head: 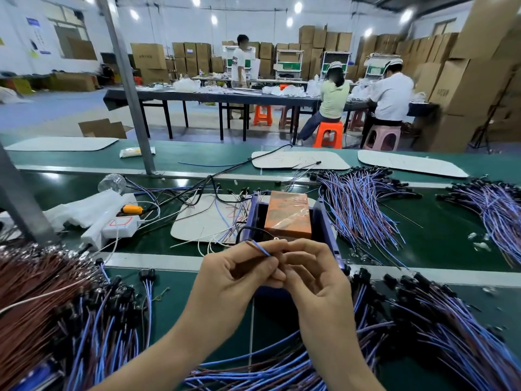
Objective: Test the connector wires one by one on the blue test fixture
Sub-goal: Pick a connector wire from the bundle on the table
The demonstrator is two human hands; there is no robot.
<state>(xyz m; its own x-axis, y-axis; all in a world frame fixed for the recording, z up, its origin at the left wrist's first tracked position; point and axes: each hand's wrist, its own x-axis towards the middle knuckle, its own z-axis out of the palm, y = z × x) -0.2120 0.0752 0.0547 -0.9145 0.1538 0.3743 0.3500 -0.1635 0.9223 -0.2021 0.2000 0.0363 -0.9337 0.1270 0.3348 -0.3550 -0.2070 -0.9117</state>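
Pinching one wire (pixel 260 248), left hand (pixel 234 277) and right hand (pixel 318 277) hide its ends

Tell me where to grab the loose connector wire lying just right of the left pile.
Probably best by its black connector housing, pinched from above across its sides. It lies flat on the green belt, clear of the left pile, and it is thicker than the thin blue leads trailing toward you.

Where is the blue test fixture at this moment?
Head view, centre: the blue test fixture stands on the green bench just beyond the left hand and right hand.
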